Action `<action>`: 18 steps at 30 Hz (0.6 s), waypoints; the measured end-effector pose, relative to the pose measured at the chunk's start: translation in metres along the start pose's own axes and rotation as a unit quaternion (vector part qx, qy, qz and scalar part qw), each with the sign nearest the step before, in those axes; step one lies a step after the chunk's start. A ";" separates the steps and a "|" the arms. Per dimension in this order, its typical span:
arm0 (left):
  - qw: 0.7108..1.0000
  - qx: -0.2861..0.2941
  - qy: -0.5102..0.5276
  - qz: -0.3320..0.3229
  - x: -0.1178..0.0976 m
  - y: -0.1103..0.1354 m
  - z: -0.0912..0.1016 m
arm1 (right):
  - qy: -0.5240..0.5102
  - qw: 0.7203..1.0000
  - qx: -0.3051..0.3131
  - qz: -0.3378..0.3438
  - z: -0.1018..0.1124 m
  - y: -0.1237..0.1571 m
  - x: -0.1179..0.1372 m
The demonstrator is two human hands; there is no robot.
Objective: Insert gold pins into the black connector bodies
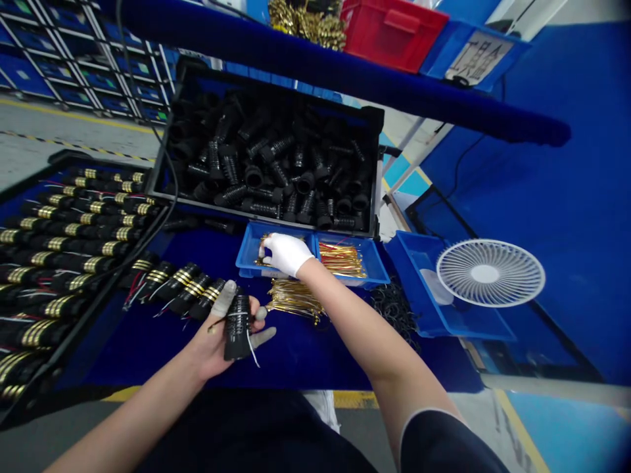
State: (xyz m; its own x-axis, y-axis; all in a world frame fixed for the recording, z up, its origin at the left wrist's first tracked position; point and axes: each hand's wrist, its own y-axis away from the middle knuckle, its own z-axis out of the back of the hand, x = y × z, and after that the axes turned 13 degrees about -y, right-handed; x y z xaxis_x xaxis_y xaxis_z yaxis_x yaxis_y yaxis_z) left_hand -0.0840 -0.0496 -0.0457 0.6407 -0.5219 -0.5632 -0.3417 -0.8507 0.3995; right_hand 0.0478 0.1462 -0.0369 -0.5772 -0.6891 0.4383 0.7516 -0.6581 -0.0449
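Note:
My left hand (221,335), with grey finger cots on some fingertips, is closed around a black ribbed plastic cylinder (238,328). A white wire or tie hangs from its lower end. In a white glove, my right hand (287,253) reaches into the left blue bin (246,253), its fingers curled down over small brass-coloured parts. Whatever its fingertips pinch is too small to make out. The right blue bin (377,259) beside it holds gold-coloured strips with red wires (340,258). In front of the bins lies a bundle of gold strips (294,299).
Behind the bins stands a black crate (378,157) full of ribbed black parts. At left, a tray (64,374) holds rows of gold-ringed black cylinders; several more (185,289) lie nearby. Black rings (394,309) and a white fan (490,272) are at right. A shelf bar (345,66) crosses above.

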 end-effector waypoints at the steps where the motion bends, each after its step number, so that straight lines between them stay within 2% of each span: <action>1: 1.000 -0.011 0.022 0.008 -0.002 0.002 0.000 | 0.003 1.000 -0.002 -0.005 -0.002 0.000 0.001; 3: 0.996 -0.055 0.063 0.028 -0.006 0.004 0.000 | 0.013 1.000 -0.021 -0.019 -0.003 0.006 0.005; 4: 0.993 -0.081 0.080 0.034 -0.008 0.004 -0.001 | 0.004 0.999 -0.049 -0.018 -0.003 0.011 0.007; 6: 0.988 -0.117 0.100 0.036 -0.012 0.005 -0.001 | -0.073 0.985 -0.158 0.013 0.001 0.022 0.011; 7: 0.987 -0.122 0.101 0.031 -0.014 0.005 -0.001 | -0.145 0.961 -0.233 0.033 0.005 0.028 0.013; 8: 0.987 -0.123 0.097 0.023 -0.016 0.004 -0.001 | -0.236 0.919 -0.311 0.046 0.010 0.034 0.014; 9: 0.988 -0.121 0.090 0.014 -0.018 0.004 -0.001 | -0.337 0.861 -0.378 0.048 0.017 0.040 0.015; 10: 0.989 -0.122 0.083 0.005 -0.020 0.003 -0.001 | -0.438 0.795 -0.417 0.039 0.026 0.045 0.017; 12: 0.990 -0.128 0.063 -0.017 -0.024 0.003 -0.003 | -0.612 0.673 -0.416 0.008 0.043 0.057 0.020; 13: 0.990 -0.128 0.050 -0.029 -0.025 0.002 -0.005 | -0.671 0.630 -0.390 -0.002 0.050 0.064 0.022; 14: 0.991 -0.125 0.034 -0.041 -0.025 0.002 -0.006 | -0.707 0.607 -0.363 -0.007 0.055 0.071 0.025; 15: 0.991 -0.124 0.014 -0.055 -0.026 0.003 -0.009 | -0.719 0.603 -0.346 -0.011 0.058 0.078 0.030; 16: 0.989 -0.127 -0.010 -0.068 -0.025 0.003 -0.011 | -0.708 0.619 -0.340 -0.017 0.058 0.086 0.035; 17: 0.987 -0.134 -0.033 -0.083 -0.024 0.003 -0.013 | -0.677 0.654 -0.336 -0.022 0.055 0.093 0.042; 18: 0.984 -0.141 -0.054 -0.096 -0.022 0.004 -0.016 | -0.634 0.702 -0.323 -0.024 0.050 0.100 0.050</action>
State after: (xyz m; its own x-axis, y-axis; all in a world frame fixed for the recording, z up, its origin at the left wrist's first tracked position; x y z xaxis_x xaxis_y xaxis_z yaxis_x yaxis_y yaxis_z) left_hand -0.0888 -0.0399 -0.0202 0.5927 -0.3707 -0.7150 -0.0086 -0.8906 0.4547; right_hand 0.1105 0.0617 0.0256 0.4600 -0.1064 0.8815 0.2019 -0.9543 -0.2205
